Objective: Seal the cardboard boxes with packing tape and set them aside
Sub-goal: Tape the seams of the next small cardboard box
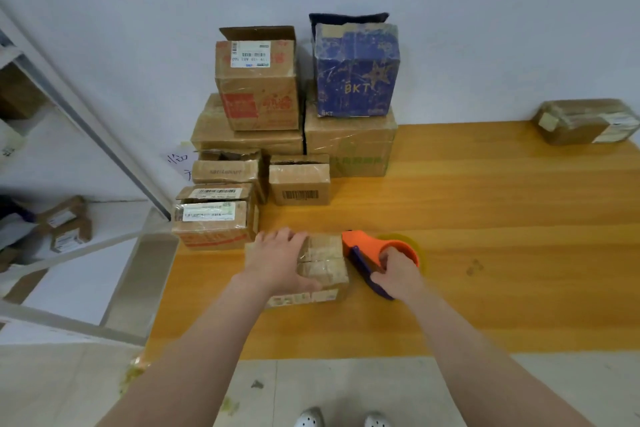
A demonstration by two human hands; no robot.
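On box (325,258), left hand (277,260), right hand (398,270) gripping dispenser (363,246)

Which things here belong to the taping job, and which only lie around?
In the job: small box under left hand; tape dispenser gripped by right hand.
Lying about: blue BKT box; wrapped parcel far right; shelf boxes at left.

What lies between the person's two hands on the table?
Head view: a small box under the left hand, then the orange tape dispenser held by the right hand.
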